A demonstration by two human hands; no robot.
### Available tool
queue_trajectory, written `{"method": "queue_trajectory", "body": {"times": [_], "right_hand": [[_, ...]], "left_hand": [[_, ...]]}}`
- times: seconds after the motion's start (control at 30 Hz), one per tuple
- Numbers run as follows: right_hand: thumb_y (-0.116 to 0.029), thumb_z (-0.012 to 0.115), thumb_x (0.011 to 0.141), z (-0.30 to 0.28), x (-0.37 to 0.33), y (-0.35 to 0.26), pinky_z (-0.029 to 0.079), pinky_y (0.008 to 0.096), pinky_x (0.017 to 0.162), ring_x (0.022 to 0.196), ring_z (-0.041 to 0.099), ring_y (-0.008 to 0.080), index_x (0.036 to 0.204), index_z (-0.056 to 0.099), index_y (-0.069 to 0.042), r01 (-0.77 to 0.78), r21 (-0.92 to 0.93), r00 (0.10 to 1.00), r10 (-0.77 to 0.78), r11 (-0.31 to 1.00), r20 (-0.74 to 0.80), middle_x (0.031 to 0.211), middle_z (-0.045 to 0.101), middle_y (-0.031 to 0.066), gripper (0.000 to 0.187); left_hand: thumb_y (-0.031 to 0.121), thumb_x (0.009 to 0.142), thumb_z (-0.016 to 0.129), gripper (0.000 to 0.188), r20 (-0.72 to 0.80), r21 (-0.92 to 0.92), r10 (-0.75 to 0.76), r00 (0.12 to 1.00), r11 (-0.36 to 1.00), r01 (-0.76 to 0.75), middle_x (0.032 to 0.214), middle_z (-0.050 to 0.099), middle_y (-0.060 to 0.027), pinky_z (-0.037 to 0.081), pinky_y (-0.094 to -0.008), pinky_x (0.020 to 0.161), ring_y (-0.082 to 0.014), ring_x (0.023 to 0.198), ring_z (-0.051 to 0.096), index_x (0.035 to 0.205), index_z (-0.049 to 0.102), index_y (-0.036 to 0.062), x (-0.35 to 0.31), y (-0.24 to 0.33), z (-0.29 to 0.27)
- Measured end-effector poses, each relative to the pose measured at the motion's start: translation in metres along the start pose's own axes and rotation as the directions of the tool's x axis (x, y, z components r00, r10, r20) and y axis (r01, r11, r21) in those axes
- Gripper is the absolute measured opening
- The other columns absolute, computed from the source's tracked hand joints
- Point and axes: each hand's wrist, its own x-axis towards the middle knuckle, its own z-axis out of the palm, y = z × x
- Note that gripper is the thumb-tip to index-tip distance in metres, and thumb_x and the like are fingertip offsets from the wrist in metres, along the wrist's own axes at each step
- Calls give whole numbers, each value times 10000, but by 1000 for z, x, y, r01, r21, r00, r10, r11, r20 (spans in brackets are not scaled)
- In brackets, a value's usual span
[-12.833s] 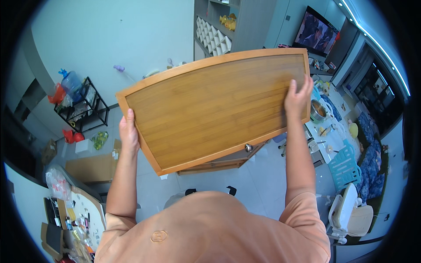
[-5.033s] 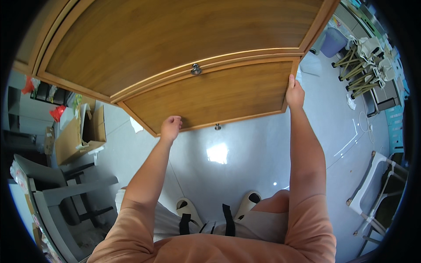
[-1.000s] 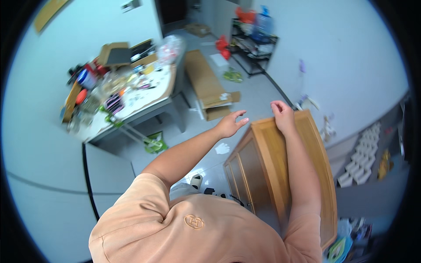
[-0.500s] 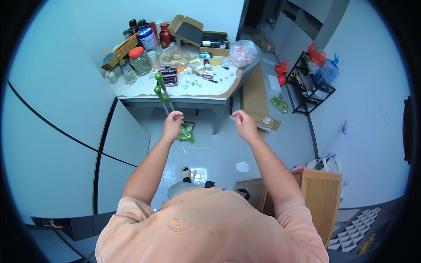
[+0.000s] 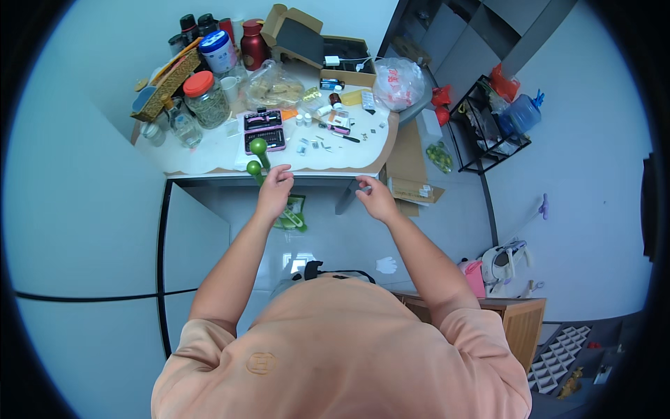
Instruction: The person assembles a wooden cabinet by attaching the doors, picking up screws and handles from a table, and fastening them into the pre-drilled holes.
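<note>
My left hand (image 5: 274, 193) hovers just off the table's front edge, fingers loosely apart, with nothing visible in it. Beside it rise two green ball-topped handles (image 5: 258, 146) of a green device on the floor. My right hand (image 5: 377, 200) is at the table's right front corner, thumb and fingers curled toward each other; whatever sits between them is too small to make out. Beyond both hands, on the white table (image 5: 216, 159), lie an open pink and black screwdriver set (image 5: 265, 130), a thin black screwdriver (image 5: 347, 137), a pink-handled tool (image 5: 338, 129) and several small metal parts (image 5: 317, 145).
Jars, including a red-lidded one (image 5: 206, 101), a basket (image 5: 167, 84), a red flask (image 5: 253, 45), an open cardboard box (image 5: 349, 59) and a plastic bag (image 5: 398, 84) crowd the table's back. Flattened cardboard (image 5: 412, 160), a black rack (image 5: 481, 133) and a white glove (image 5: 386, 265) are on the floor.
I have come closer to the table, so it fills more of the view. Both hands are nearer its front edge, and my right hand has shifted slightly left.
</note>
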Motion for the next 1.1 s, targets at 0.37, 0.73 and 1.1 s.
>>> {"method": "queue_trajectory", "body": {"times": [0.37, 0.73, 1.1], "right_hand": [[-168, 612, 742, -6, 122, 48, 468, 310, 743, 779, 575, 200, 1150, 530, -86, -37, -40, 990, 42, 999, 137, 1014, 561, 118, 424], [-191, 623, 740, -30, 267, 130, 459, 326, 761, 805, 575, 226, 1138, 530, -88, 63, -137, 920, -4, 989, 393, 1047, 551, 117, 422], [-177, 619, 747, 7, 328, 97, 467, 349, 734, 835, 581, 251, 1028, 572, -99, 185, 6, 883, -170, 983, 437, 987, 563, 92, 295]], "left_hand": [[205, 756, 624, 557, -180, 264, -101, 979, 953, 147, 1155, 506, -143, 439, -310, 815, -212, 967, 535, 1252, 421, 56, 107, -46, 24], [346, 677, 722, 764, -542, 702, -63, 838, 514, 493, 1200, 430, -238, 371, -380, 941, -347, 1092, 455, 1271, 368, 21, 195, -102, 59], [150, 633, 750, 583, -513, 660, -127, 849, 574, 484, 1100, 477, -153, 433, -366, 857, -316, 988, 513, 1147, 485, 74, 225, -99, 98]]}}
